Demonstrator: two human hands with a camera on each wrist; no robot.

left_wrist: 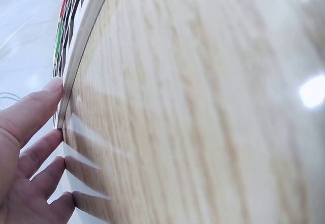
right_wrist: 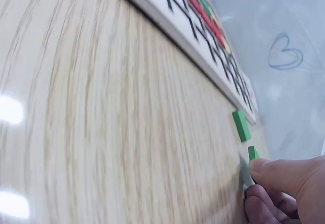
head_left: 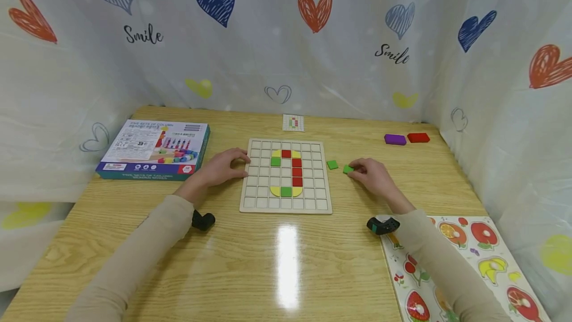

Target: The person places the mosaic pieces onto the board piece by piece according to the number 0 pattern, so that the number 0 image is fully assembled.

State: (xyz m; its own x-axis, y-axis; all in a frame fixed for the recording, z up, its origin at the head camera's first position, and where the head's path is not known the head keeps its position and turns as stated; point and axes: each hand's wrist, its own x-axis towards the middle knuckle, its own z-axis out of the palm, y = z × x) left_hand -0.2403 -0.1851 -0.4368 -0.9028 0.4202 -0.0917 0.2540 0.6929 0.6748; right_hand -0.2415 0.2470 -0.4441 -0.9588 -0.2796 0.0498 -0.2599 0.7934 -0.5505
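Note:
In the head view a white gridded board [head_left: 263,202] lies on the table with red, green and yellow tiles set in its squares, forming a curved figure. My left hand [head_left: 223,164] rests at the board's left edge. The left wrist view shows its thumb [left_wrist: 43,99] against the rim and the other fingers extended beside it. To the right of the board, my right hand [head_left: 373,178] pinches a green square tile [head_left: 347,169] between thumb and fingertips, close over the table. Another green tile [head_left: 332,164] lies between that hand and the board.
Behind the board is a small pattern card [head_left: 293,122]. A boxed game [head_left: 152,148] lies at left. Purple [head_left: 395,139] and red [head_left: 418,137] blocks sit at back right. A fruit puzzle board [head_left: 487,262] lies front right, partly under my right arm.

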